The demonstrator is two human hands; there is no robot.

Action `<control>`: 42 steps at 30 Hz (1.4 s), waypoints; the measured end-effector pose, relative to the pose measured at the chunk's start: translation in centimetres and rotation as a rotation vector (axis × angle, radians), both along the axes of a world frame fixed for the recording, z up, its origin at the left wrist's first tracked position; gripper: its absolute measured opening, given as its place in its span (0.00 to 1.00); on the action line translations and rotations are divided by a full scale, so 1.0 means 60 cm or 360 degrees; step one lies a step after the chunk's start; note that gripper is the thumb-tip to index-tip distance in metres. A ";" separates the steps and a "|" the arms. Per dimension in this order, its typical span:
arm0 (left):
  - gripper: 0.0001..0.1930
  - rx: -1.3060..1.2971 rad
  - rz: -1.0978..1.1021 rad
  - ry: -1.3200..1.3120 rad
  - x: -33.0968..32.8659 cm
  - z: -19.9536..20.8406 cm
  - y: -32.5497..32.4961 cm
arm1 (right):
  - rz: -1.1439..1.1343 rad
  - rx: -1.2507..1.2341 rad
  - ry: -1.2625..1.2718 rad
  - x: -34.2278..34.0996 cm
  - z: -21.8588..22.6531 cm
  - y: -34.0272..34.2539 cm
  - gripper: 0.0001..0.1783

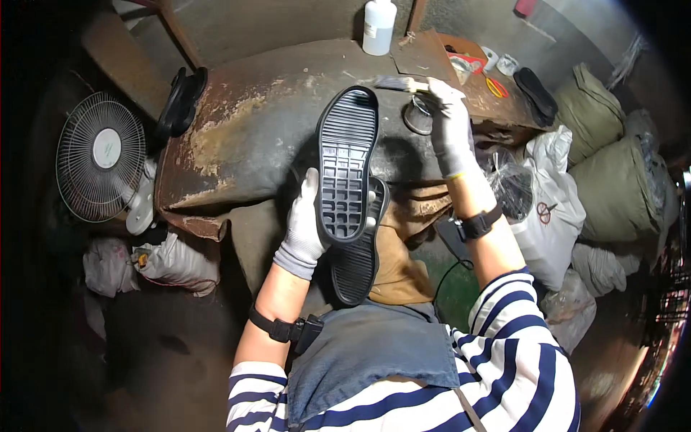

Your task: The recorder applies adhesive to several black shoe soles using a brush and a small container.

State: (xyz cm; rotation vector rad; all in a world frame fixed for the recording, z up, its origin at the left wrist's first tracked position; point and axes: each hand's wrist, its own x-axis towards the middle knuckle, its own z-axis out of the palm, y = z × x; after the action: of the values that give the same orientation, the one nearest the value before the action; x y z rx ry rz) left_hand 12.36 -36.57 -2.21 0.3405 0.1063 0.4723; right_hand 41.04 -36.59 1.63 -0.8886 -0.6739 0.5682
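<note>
My gloved left hand [301, 229] grips a black shoe sole [344, 162] tilted upright, its hollow gridded side facing me. Fingertips show at the sole's right edge. Beneath it is a second black sole [354, 275] with fine ribs; whether my left hand also holds this one or it rests on my lap, I cannot tell. Up at the right, my gloved right hand [450, 122] is closed on the handle of a flat paintbrush [397, 83], bristles pointing left. The bristles are apart from the sole. Just below the brush stands a small dark metal cup [418, 117] on the worn workbench [266, 144].
A white plastic bottle [378, 29] stands at the back. Orange-handled scissors [497, 87] and a dark sole [534, 95] lie at the right end. More dark soles [180, 101] are at the left edge, near a fan [106, 149]. Stuffed sacks [612, 173] crowd the right.
</note>
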 end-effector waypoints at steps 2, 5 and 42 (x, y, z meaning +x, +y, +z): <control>0.35 -0.0027 0.0040 0.0097 0.005 -0.002 -0.006 | -0.0261 -0.0189 -0.0494 0.014 -0.013 0.012 0.12; 0.36 0.0288 0.0007 0.0251 -0.016 0.012 -0.008 | -0.0232 -0.0223 -0.0753 -0.014 -0.008 0.014 0.11; 0.27 0.0127 0.0290 0.0390 -0.109 -0.029 0.009 | 0.0095 -0.0500 -0.1456 -0.174 0.079 -0.139 0.06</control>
State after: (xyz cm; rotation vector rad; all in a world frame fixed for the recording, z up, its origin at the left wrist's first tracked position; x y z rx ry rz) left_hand 5.85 -36.05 -3.92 0.4688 0.3595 0.6152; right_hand 30.63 -44.90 6.35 -1.4415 -1.4639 0.2972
